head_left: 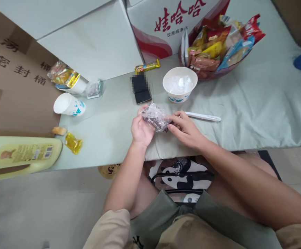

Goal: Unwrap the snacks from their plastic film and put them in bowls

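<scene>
A dark item bundled in crinkled clear plastic wrap [156, 117] is held just above the near part of the table. My left hand [142, 130] cups it from the left and below, fingers curled around its side. At its right edge, the thumb and index finger of my right hand [186, 129] pinch the wrap. What lies inside the plastic is too unclear to name. Behind the hands stand a white paper bowl [179, 98] with clear plastic in it and a small dark open case [143, 97], partly blurred out. A white pen-like stick [206, 117] lies beyond my right hand.
A bowl of packaged snacks [209, 55] stands at the back right, before a white carton [152, 38]. A yellow snack packet [147, 66] lies at the back. On the left are a paper cup [71, 105], a yellow wrapper [73, 143] and a large pale-yellow jug [23, 155].
</scene>
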Demonstrator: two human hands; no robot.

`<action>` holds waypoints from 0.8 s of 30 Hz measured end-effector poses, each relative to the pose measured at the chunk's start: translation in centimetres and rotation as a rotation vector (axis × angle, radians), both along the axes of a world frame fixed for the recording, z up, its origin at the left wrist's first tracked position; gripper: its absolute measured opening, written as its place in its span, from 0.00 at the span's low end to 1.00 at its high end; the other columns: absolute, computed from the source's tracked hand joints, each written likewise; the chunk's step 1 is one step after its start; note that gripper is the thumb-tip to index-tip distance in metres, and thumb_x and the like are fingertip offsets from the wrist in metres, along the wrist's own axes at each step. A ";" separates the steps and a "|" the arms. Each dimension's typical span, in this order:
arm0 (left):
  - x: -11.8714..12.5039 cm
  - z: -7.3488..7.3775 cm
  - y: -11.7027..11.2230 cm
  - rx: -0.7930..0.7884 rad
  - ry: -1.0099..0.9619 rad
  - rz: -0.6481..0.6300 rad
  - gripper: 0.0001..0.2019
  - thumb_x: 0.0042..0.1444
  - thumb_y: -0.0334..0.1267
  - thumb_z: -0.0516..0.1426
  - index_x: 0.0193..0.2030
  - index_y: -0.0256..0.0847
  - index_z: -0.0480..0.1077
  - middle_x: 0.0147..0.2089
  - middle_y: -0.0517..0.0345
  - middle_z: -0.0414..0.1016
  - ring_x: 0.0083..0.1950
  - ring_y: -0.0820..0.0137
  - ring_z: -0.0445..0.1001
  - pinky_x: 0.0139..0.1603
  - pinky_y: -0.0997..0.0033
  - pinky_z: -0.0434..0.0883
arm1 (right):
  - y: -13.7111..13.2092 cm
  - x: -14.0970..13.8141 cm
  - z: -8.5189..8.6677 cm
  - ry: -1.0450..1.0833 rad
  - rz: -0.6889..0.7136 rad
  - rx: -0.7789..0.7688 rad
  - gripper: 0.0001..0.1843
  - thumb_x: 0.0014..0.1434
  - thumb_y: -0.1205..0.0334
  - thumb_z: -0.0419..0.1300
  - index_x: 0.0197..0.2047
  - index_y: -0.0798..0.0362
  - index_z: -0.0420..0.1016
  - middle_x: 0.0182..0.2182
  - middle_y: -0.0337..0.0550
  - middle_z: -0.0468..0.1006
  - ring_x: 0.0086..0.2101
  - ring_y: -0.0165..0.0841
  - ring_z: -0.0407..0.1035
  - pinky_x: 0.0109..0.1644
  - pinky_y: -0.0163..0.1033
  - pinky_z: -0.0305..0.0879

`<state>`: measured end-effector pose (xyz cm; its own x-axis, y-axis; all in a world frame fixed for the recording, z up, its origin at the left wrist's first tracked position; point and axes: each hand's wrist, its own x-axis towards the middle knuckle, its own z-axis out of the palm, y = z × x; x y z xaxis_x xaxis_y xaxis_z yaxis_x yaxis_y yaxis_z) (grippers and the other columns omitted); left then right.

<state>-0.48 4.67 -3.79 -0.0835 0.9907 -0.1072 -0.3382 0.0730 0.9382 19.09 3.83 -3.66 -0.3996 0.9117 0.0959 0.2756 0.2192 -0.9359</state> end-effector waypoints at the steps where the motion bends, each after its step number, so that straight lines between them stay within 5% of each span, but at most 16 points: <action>1: 0.1 0.1 0.1 -0.015 -0.013 0.008 0.24 0.55 0.59 0.55 0.54 0.50 0.66 0.55 0.51 0.76 0.59 0.54 0.76 0.56 0.50 0.75 | -0.1 -0.2 -0.1 -0.033 0.018 0.040 0.20 0.68 0.54 0.54 0.56 0.49 0.80 0.47 0.50 0.68 0.43 0.38 0.67 0.46 0.44 0.70; 5: 0.2 0.7 0.0 -0.046 -0.017 -0.006 0.25 0.56 0.66 0.55 0.48 0.49 0.67 0.50 0.53 0.78 0.57 0.56 0.78 0.54 0.53 0.76 | -0.6 -1.1 -0.3 -0.188 0.039 0.183 0.17 0.69 0.55 0.53 0.54 0.48 0.79 0.45 0.49 0.70 0.41 0.38 0.68 0.47 0.46 0.68; 9: 0.1 0.6 -1.0 -0.055 -0.072 -0.087 0.27 0.58 0.70 0.52 0.42 0.46 0.68 0.46 0.51 0.79 0.52 0.55 0.79 0.50 0.52 0.77 | -1.0 -1.8 -0.8 -0.297 -0.113 0.275 0.11 0.65 0.54 0.57 0.44 0.50 0.77 0.42 0.50 0.71 0.43 0.42 0.68 0.48 0.48 0.68; 15: 0.2 -0.3 -1.9 0.111 0.318 -0.152 0.23 0.48 0.45 0.70 0.52 0.48 0.74 0.55 0.54 0.76 0.57 0.57 0.75 0.61 0.54 0.72 | -1.0 -1.9 -0.9 -0.344 -0.193 0.273 0.07 0.57 0.57 0.62 0.35 0.49 0.69 0.45 0.51 0.73 0.43 0.43 0.68 0.47 0.47 0.67; 19: 0.4 -0.7 -2.0 0.228 0.486 -0.151 0.24 0.50 0.41 0.69 0.54 0.48 0.73 0.59 0.52 0.74 0.63 0.54 0.72 0.68 0.52 0.67 | -0.9 -1.7 -0.8 -0.332 -0.224 0.158 0.11 0.53 0.57 0.61 0.36 0.49 0.63 0.40 0.47 0.72 0.39 0.39 0.68 0.38 0.42 0.62; 24: 0.9 -1.3 -1.9 0.132 0.271 -0.267 0.41 0.48 0.48 0.71 0.67 0.55 0.60 0.59 0.51 0.73 0.54 0.58 0.78 0.57 0.54 0.75 | -0.5 -1.4 -0.8 -0.220 -0.251 0.031 0.28 0.49 0.56 0.64 0.52 0.48 0.61 0.39 0.42 0.74 0.33 0.35 0.66 0.37 0.40 0.62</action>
<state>0.38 2.79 -5.08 0.1705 0.9853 0.0127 -0.0625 -0.0021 0.9980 17.71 3.33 -4.49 -0.1774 0.9822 0.0611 0.5193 0.1461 -0.8420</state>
